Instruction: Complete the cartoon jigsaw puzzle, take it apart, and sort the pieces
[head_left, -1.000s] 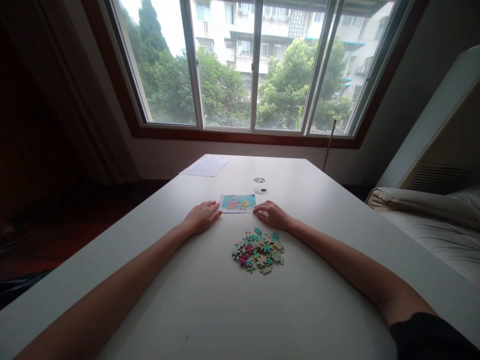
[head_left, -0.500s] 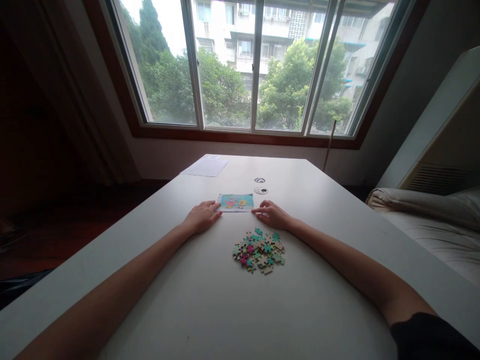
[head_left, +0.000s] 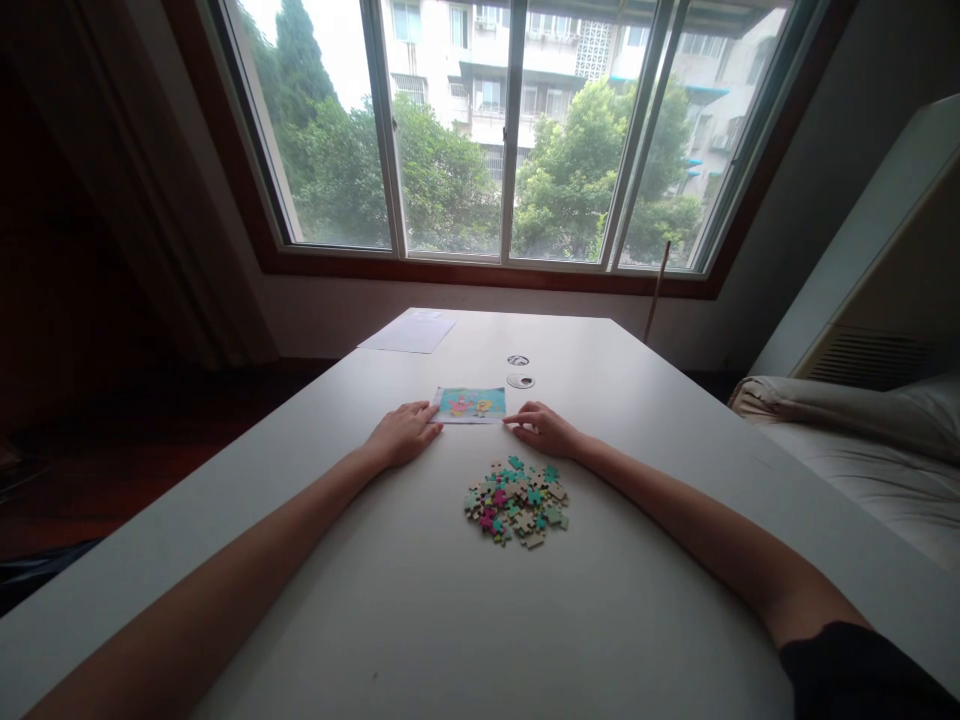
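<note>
A small colourful cartoon picture card (head_left: 471, 404) lies flat on the white table. My left hand (head_left: 405, 434) rests at its left edge, fingers stretched out and their tips touching the card. At the card's lower right corner is my right hand (head_left: 546, 430), its fingers apart and the index finger pointing to the edge. Nothing is held in either hand. Nearer to me, a heap of jigsaw puzzle pieces (head_left: 517, 503) in teal, pink, green and bare cardboard brown sits loosely piled between my forearms.
Two round flat stickers or discs (head_left: 520, 381) lie beyond the card. White paper sheets (head_left: 409, 335) are at the table's far left corner. The white table (head_left: 465, 630) reaches toward a window (head_left: 450, 180). A cushioned seat (head_left: 855, 440) stands to the right.
</note>
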